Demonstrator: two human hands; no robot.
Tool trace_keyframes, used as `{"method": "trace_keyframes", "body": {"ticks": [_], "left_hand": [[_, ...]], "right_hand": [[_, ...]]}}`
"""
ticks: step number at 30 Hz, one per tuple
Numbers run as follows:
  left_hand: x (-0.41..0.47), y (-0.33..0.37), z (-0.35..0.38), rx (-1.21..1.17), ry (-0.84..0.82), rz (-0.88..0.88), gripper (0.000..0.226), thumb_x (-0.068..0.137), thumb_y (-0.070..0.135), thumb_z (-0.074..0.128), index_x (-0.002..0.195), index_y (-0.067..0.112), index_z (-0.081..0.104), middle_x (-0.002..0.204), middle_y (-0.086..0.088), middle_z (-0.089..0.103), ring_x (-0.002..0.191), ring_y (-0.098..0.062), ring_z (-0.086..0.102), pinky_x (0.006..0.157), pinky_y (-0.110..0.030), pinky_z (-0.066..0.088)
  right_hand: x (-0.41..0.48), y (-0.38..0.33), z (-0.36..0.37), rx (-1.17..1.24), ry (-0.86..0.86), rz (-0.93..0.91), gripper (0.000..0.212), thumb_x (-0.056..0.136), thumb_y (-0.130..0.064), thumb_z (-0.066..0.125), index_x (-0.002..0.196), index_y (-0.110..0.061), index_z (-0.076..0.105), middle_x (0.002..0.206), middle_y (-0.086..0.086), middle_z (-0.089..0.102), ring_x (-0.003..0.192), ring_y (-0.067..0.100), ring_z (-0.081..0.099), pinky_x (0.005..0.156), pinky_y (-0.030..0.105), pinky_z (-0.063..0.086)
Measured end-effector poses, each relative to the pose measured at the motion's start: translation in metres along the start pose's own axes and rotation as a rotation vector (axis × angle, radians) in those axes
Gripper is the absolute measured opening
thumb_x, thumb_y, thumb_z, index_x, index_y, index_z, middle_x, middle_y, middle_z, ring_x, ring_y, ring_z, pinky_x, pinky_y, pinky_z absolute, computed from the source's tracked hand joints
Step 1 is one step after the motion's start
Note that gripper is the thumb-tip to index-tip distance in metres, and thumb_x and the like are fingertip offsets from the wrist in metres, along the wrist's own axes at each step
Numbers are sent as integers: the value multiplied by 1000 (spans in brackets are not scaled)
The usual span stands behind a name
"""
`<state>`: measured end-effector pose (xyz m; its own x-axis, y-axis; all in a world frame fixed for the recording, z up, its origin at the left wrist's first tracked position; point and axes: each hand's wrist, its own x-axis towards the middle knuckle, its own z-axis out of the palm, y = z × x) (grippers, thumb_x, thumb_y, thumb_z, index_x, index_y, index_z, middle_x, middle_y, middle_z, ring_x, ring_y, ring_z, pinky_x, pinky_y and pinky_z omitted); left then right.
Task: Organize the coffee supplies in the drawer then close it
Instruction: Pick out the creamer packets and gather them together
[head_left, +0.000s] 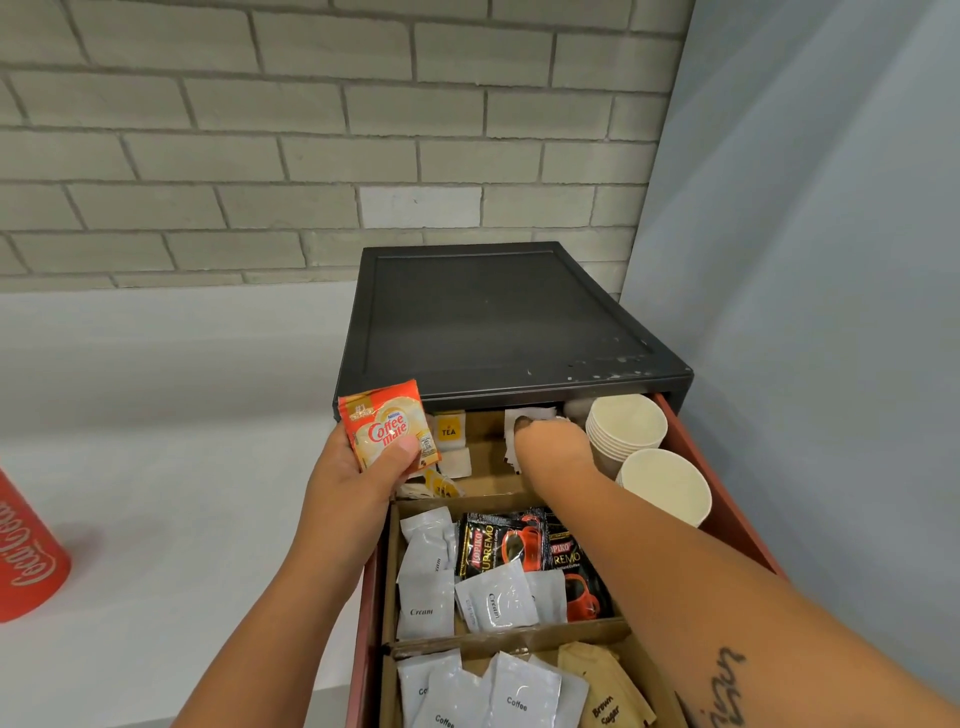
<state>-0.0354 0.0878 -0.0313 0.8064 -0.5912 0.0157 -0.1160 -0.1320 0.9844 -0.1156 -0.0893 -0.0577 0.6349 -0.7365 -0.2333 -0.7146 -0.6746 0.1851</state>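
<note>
White countertop (156, 415) against grey brick wall (260, 130), pale side wall (805, 208) at right. Black cabinet (498, 312) on counter; red drawer (727, 499) pulled out, long axis running from cabinet toward camera. Left hand (363, 467) pinches Coffee-mate sachet (387, 431) above drawer's left rear corner, sachet upright, top leaning left. Right hand (553, 441) in rear compartment on white paper (524, 415), beside stacked paper cups (626, 423); its grip cannot be told. Red Coca-Cola cup (26, 561) far left.

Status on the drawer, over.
Left hand pinches Coffee mate sachet. Right hand on white packets, back compartment, grip unclear. Drawer open. Paper cups alongside.
</note>
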Motion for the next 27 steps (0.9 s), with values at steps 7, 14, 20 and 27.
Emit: {"method": "trace_keyframes", "body": {"ticks": [7, 14, 20, 27], "left_hand": [[4, -2, -2, -122, -9, -42, 29, 90, 28, 58, 117, 24, 51, 113, -2, 63, 103, -20, 62, 88, -36, 52], [6, -4, -4, -253, -14, -76, 27, 90, 25, 58, 116, 23, 52, 114, -4, 62, 106, -22, 60, 90, -36, 49], [6, -4, -5, -324, -18, -87, 31, 90, 23, 58, 119, 20, 51, 112, -4, 62, 103, -19, 61, 74, -23, 49], [5, -5, -4, -337, -25, -77, 27, 89, 22, 58, 116, 22, 52, 107, -2, 63, 99, -17, 62, 76, -24, 49]], "right_hand": [[5, -5, 8, -156, 168, -17, 40, 88, -7, 57, 129, -6, 53, 124, 13, 56, 116, 30, 50, 84, 34, 46], [7, -5, 5, -49, 77, -26, 31, 88, 2, 55, 117, -5, 62, 118, 12, 63, 108, 29, 60, 88, 36, 51], [5, -10, -4, -54, 195, -186, 29, 88, -1, 57, 116, -5, 61, 111, 12, 64, 103, 29, 63, 83, 35, 51], [16, -35, 4, 117, 99, -361, 34, 86, -12, 60, 120, -10, 57, 116, 11, 61, 106, 28, 59, 86, 35, 50]]}}
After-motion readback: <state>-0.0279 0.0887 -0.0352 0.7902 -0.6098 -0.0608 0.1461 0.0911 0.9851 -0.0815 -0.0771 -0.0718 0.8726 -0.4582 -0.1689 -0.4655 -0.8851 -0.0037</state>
